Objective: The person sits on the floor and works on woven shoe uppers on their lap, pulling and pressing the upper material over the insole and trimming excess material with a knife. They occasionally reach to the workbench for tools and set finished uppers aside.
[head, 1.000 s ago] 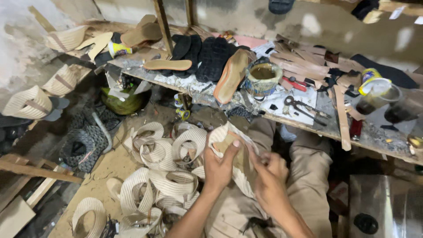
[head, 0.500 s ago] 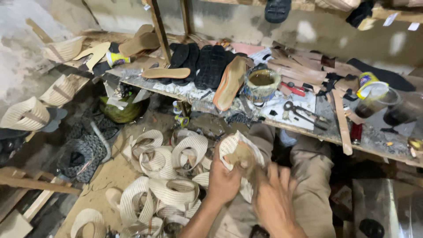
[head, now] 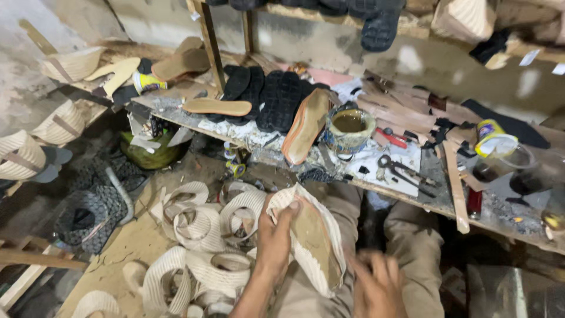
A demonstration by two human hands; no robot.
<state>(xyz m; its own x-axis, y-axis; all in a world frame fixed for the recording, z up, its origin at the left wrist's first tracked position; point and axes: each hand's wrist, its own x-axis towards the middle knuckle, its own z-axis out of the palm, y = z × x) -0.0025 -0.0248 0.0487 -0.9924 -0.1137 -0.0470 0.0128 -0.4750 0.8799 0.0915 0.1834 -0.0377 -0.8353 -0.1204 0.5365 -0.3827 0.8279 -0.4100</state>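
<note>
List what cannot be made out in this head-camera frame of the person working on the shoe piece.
- Right hand: motion-blurred in the head view, so its fingers and any contact cannot be read.
- Shoe piece: the left hand covers its near-left edge.
- Glue pot: only a brown surface shows inside.
- Scissors: too small to tell their condition.
- Pile of cream woven uppers: bottom edge cuts it off.
</note>
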